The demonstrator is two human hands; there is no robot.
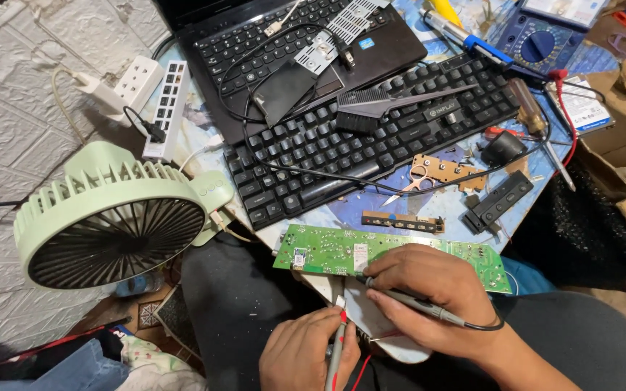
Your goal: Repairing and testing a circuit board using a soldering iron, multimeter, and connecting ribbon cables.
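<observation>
A long green circuit board (327, 251) lies across the near edge of the table, over my lap. My right hand (429, 293) rests on its right part and is closed around a black test probe (400, 298) whose tip points left at the board's lower edge. Lower down, my left hand (306, 355) grips a red test probe (336, 347) held upright, its tip close to a small white piece just below the board. The two probe tips are a few centimetres apart.
A black keyboard (371, 137) with a brush on it and a laptop (284, 51) fill the table behind the board. A green desk fan (110, 217) stands at the left by a white power strip (135, 83). A multimeter (545, 36), screwdriver, scissors and small boards lie at the right.
</observation>
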